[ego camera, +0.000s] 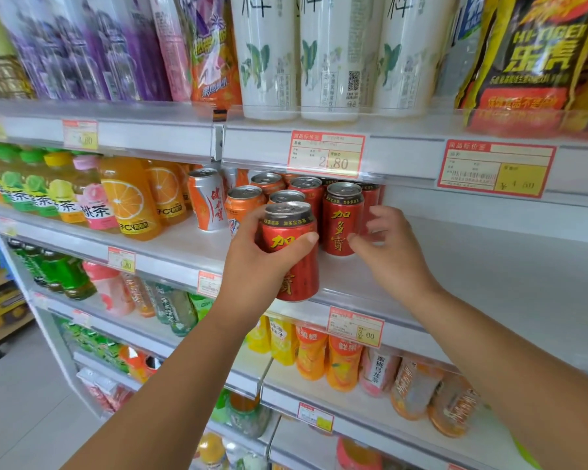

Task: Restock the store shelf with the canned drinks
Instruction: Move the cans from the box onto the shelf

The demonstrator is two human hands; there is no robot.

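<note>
**A:** Grip first: what does the left hand hold?

**B:** A red herbal-tea can with gold characters. The fingers wrap it from the left and behind. The thumb lies across its front, a little below the black rim band.

**A:** Where is that can relative to the shelf?

**B:** At the front edge of the white shelf, roughly upright. Its base hangs in front of the clear price rail, lower than the shelf surface, so it is not standing on anything.

**A:** And the right hand?

**B:** It holds nothing. Its fingers are loosely curled and blurred. The thumb tip sits at the lower right of the front standing red can; I cannot tell whether it touches.

**A:** What is around them?

**B:** The held can is just left of that standing can and nearer the camera. More red cans stand behind it. Orange cans stand to the left, then a white-and-orange can.
</note>
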